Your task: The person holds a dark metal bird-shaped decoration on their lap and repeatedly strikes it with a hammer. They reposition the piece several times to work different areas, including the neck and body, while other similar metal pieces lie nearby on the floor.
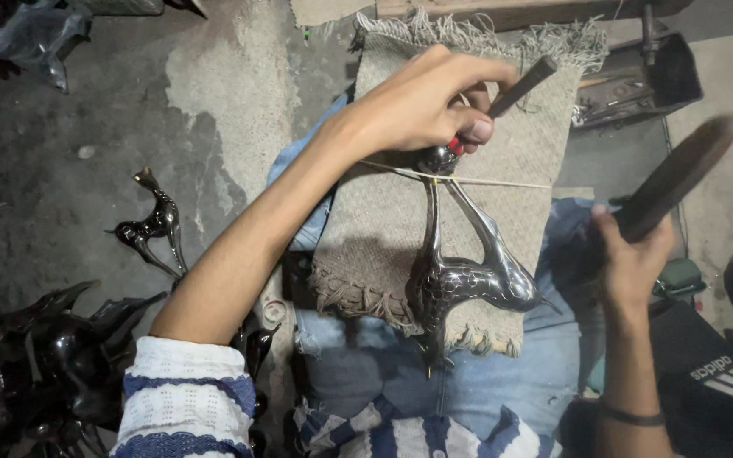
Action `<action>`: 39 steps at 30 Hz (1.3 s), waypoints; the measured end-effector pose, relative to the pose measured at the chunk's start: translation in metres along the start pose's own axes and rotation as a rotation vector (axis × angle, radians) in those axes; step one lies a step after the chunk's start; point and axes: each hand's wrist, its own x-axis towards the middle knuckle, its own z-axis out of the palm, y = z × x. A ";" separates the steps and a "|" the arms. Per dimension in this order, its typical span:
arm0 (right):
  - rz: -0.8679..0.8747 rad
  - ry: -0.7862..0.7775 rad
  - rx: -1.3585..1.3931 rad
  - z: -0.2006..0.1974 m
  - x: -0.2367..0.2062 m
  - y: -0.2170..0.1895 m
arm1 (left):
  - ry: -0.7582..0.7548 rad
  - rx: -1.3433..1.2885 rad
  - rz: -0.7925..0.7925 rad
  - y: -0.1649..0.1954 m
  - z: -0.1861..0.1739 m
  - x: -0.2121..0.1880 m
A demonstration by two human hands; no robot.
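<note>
Left hand (pixel 422 106) on chisel (pixel 515 89); right hand (pixel 634 259) on mallet (pixel 676 174)

You sit on a stained concrete floor (pixel 86 102); dark glossy animal figurines (pixel 156 225) and a metal tool tray (pixel 638 80) lie on it.

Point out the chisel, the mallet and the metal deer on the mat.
chisel (pixel 521 87), head view, dark upper shaft.
mallet (pixel 680 170), head view, blurred wooden head.
metal deer (pixel 468 280), head view, its body.
</note>
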 end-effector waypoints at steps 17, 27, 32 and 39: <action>-0.431 -0.249 -0.139 0.029 0.076 -0.106 | -0.062 0.035 0.058 0.001 -0.006 0.001; -0.491 -0.293 -0.312 0.044 0.087 -0.151 | 0.091 -0.073 0.027 0.004 0.005 -0.026; -0.563 -0.351 -0.443 0.046 0.093 -0.189 | 0.234 -0.017 0.050 0.011 0.011 -0.032; -0.858 -0.417 -0.921 0.056 0.103 -0.235 | 0.368 0.012 0.009 0.021 0.020 -0.048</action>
